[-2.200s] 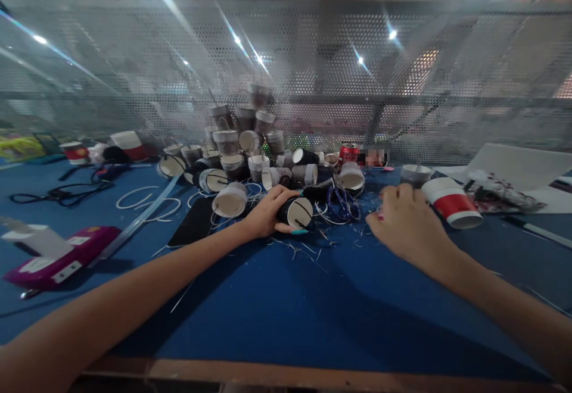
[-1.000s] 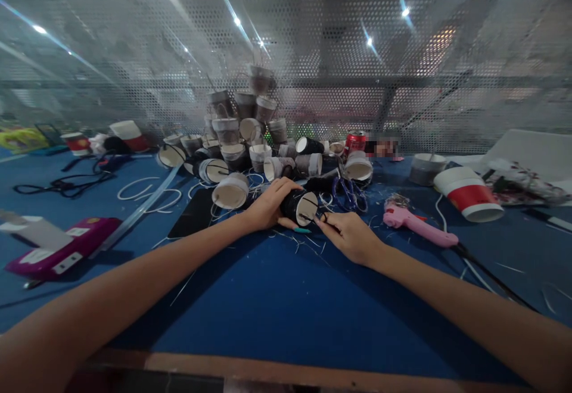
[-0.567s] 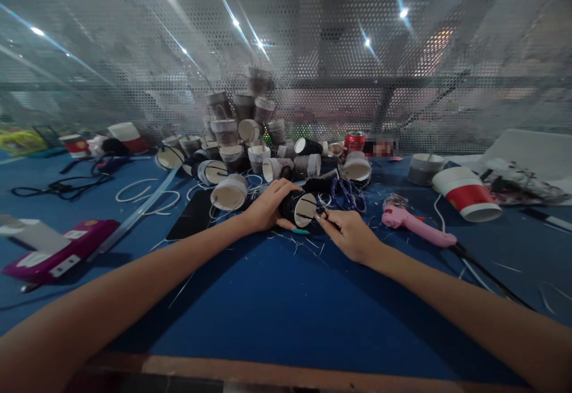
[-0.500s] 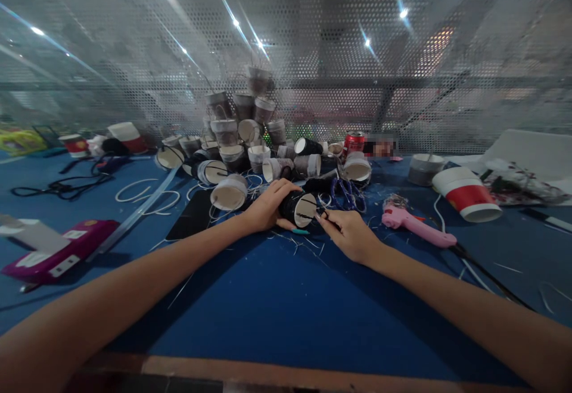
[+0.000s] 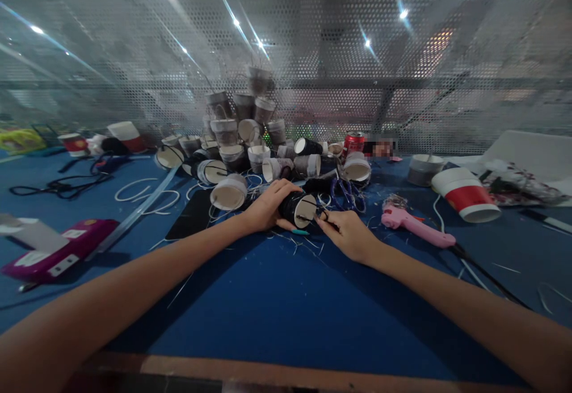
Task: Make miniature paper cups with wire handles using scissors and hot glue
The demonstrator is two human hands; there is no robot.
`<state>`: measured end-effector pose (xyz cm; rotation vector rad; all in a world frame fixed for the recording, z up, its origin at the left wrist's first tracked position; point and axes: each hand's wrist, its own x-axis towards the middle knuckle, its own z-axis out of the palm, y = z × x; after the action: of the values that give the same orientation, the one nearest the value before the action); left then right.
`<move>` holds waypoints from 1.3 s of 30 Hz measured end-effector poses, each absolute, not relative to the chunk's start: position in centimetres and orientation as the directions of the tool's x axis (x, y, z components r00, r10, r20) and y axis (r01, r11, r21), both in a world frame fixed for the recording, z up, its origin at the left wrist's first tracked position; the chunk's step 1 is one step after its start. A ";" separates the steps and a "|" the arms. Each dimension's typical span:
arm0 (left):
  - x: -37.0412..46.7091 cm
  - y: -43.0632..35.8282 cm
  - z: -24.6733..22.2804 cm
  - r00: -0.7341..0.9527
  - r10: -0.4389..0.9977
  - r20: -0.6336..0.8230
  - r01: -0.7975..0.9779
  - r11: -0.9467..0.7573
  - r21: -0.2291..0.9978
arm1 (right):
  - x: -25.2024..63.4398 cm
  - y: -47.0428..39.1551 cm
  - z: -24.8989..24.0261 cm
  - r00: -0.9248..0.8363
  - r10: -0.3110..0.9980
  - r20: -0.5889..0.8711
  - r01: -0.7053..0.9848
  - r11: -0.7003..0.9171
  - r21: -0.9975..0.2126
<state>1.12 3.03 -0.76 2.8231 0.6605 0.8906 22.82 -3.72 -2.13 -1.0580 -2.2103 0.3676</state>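
My left hand point(image 5: 273, 203) is wrapped round a small paper cup point(image 5: 305, 211) bound in black. The cup lies on its side on the blue table, its pale round end facing right. Across that end runs a thin black cord point(image 5: 320, 209). Just right of the cup, my right hand point(image 5: 346, 229) pinches the cord between thumb and fingers; its exact end is too small to make out. A pair of blue-handled scissors point(image 5: 345, 194) lies behind my right hand. Close by on the left sits a grey-wrapped cup point(image 5: 229, 193).
Many wrapped cups point(image 5: 224, 133) are piled at the back, by a perforated metal screen point(image 5: 313, 41). To the right lie a pink glue gun point(image 5: 417, 227) and a red-and-white cup point(image 5: 467, 194). A purple power strip point(image 5: 74, 249) and a black phone-like slab point(image 5: 190, 217) are leftward.
My right hand shifts very slightly at the cord beside the cup's end. The left hand and the cup stay nearly in place.
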 end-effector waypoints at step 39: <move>1.1 3.1 -0.8 0.739 0.437 0.514 0.374 -0.899 0.227 | 22.7 -3.6 -1.7 -0.410 0.828 0.382 0.565 0.560 -0.606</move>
<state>1.10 3.08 -0.79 2.8266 0.6611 0.8767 22.66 -3.63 -1.68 -1.1121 -2.1298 0.5099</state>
